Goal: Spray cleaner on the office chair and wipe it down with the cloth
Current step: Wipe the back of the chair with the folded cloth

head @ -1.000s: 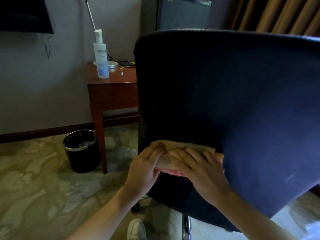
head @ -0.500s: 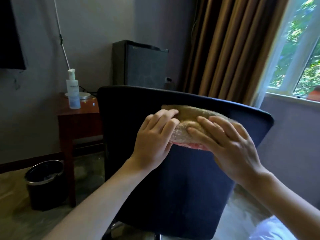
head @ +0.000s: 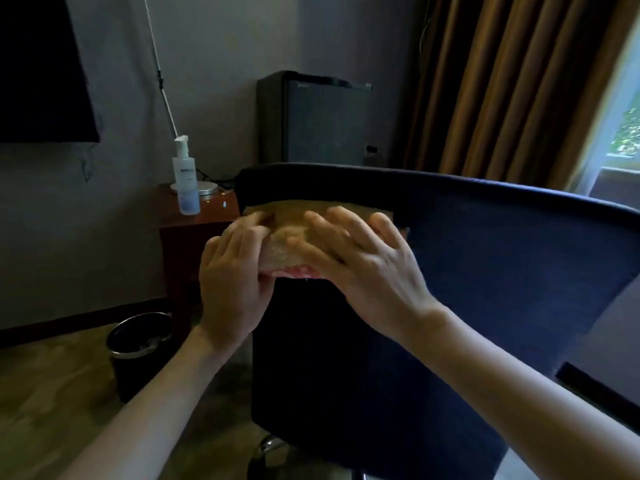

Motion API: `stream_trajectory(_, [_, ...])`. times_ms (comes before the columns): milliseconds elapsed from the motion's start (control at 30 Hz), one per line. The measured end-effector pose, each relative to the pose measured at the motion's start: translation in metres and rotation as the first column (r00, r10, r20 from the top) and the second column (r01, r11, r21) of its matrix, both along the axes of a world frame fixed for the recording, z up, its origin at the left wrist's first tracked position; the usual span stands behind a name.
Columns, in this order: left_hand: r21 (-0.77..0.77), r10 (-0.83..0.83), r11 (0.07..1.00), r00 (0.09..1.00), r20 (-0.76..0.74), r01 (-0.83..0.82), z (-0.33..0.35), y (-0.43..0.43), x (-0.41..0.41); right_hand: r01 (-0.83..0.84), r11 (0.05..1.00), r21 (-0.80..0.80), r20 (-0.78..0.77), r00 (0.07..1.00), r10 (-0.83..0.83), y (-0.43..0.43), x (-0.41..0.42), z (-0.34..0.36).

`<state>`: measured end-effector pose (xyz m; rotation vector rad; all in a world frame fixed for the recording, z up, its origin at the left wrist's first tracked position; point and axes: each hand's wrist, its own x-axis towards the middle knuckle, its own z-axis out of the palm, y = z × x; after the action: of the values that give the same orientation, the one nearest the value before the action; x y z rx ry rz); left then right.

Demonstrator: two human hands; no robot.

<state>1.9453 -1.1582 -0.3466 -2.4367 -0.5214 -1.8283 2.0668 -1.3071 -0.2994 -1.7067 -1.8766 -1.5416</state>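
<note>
Just under the top edge of the office chair [head: 485,289], toward 11 o'clock, your cloth [head: 294,228] lies flat: your left hand [head: 232,275] pinches its end, while your right hand [head: 367,265] presses it, fingers spread. Spraying looks done, as the spray bottle [head: 186,183] stands on the worktop [head: 211,216] at 9 o'clock; wiping seems midway. The chair's left edge is just beside your left hand; open room runs toward 3 and 6 o'clock.
</note>
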Motion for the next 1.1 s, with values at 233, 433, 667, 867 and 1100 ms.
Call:
stream_trajectory(233, [-0.162,-0.134,0.977,0.990,0.034,0.138,-0.058,0.064,0.010,0.171,0.964,-0.204,-0.095,0.977,-0.193,0.067,-0.005,-0.055])
stream_trajectory(433, [-0.316,-0.141,0.934,0.985,0.098,0.165,-0.127,0.059,0.024,0.204,0.942,-0.266,-0.063,0.972,-0.228,0.070,0.005,-0.122])
stream_trajectory(667, [-0.428,-0.156,0.891,0.988,0.021,0.150,-0.192,0.044,0.033,0.206,0.874,-0.441,-0.040,0.968,-0.249,0.060,0.018,-0.170])
stream_trajectory(867, [-0.477,-0.261,0.856,0.963,-0.062,0.201,-0.222,0.023,0.036,0.183,0.863,-0.471,-0.028,0.975,-0.222,0.035,0.029,-0.191])
stream_trajectory(1100, [-0.325,-0.205,0.938,0.950,-0.234,0.123,-0.201,0.013,0.016,0.150,0.876,-0.458,-0.191,0.946,-0.262,0.015,0.017,-0.185])
